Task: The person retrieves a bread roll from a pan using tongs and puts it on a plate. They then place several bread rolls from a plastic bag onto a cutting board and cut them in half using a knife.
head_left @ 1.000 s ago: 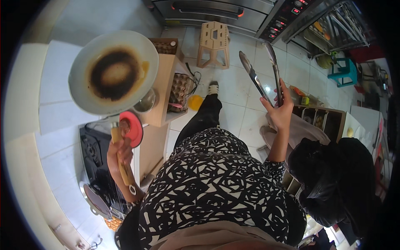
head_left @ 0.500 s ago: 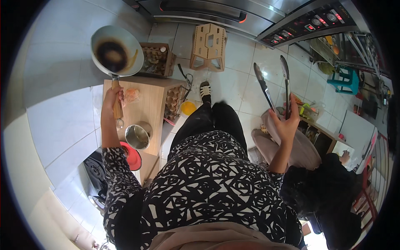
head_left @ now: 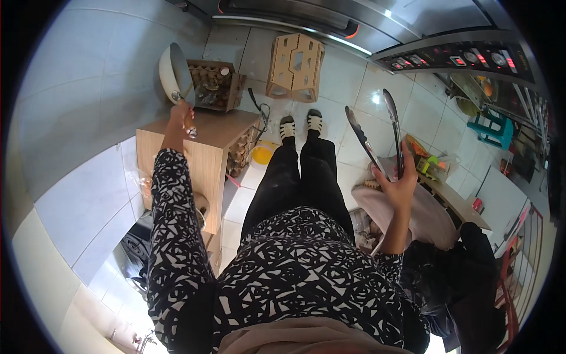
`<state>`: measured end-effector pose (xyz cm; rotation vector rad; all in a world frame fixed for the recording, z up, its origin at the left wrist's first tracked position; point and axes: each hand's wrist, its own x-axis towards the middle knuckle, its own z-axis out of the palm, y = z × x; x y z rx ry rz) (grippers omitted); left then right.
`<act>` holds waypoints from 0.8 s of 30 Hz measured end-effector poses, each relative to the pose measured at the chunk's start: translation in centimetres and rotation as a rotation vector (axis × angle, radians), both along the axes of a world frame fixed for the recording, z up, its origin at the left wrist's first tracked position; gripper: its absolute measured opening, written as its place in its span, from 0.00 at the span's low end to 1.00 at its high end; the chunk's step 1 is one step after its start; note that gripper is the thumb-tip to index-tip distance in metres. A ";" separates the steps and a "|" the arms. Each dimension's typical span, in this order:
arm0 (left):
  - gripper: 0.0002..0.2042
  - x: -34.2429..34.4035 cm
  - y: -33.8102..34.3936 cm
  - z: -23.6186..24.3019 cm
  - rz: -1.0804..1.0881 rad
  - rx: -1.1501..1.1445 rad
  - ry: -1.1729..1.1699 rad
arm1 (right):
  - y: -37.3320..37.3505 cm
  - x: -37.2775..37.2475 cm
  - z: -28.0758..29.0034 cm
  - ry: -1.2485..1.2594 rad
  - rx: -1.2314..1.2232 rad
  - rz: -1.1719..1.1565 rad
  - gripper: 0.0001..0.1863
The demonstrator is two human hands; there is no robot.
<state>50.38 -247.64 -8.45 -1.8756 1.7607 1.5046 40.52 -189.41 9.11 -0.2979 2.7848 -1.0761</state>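
My left hand (head_left: 181, 112) is wrapped round the wooden handle of a frying pan (head_left: 170, 72), pale on the outside. The pan is tipped up on edge, so little of its inside shows. It hangs over the far end of a wood-look cabinet (head_left: 171, 134), beside an egg-tray box. At the right, my right hand (head_left: 399, 184) grips metal tongs (head_left: 391, 115) near their joined end. Their two arms point away from me and stand apart, with nothing between them. A steel pot (head_left: 201, 210) on the cabinet is mostly hidden by my left sleeve.
Ahead on the tiled floor stands a tan folding stool (head_left: 295, 66); the egg-tray box (head_left: 217, 88) is left of it. An oven (head_left: 295, 17) runs across the far side. A crouching person in dark clothing (head_left: 454, 271) is close at my right. A teal stool (head_left: 494, 128) lies beyond.
The frying pan has swung from lying level to standing on edge, shifting right toward the egg-tray box. My left arm reaches farther forward. The tongs have moved slightly left, still spread.
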 end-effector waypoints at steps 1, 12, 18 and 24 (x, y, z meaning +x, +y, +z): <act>0.07 0.2 -0.4 -1.7 0.025 0.004 0.001 | -0.5 1.3 -0.6 -0.055 0.024 -0.022 0.44; 0.05 -0.5 0.5 -9.4 0.061 -0.093 0.158 | -2.6 4.9 -5.7 -0.231 0.039 -0.005 0.45; 0.06 0.7 0.4 -9.2 0.057 -0.118 -0.005 | -3.7 6.6 -6.4 -0.184 0.018 -0.030 0.46; 0.05 0.6 0.4 -8.7 0.045 -0.158 -0.016 | -3.4 6.9 -6.0 -0.209 0.079 -0.023 0.44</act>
